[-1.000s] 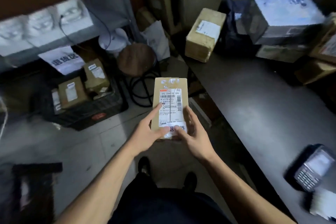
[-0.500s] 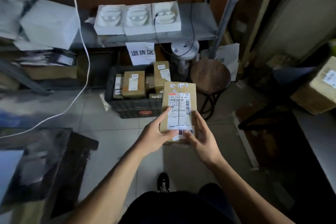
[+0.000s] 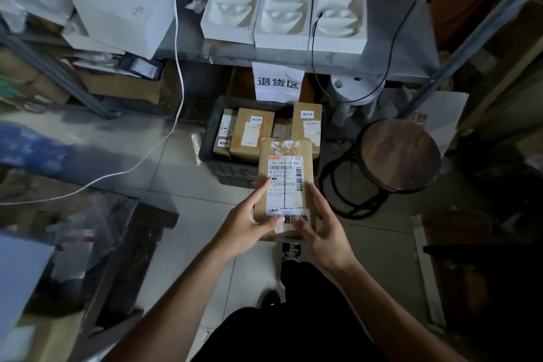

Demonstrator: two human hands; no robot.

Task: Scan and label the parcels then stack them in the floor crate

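Firmly, left hand (image 3: 245,225) and right hand (image 3: 321,231) both grip the labelled parcel (image 3: 284,185), thumbs on top.

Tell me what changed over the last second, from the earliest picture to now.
The person turned away from the steel counter toward the floor crate, carrying the parcel over its near edge. The counter, its boxes and the handheld scanner left the view; the shelf and round stool came to the front. Unchanged: left hand and right hand grip the parcel's near end, thumbs on the white label.
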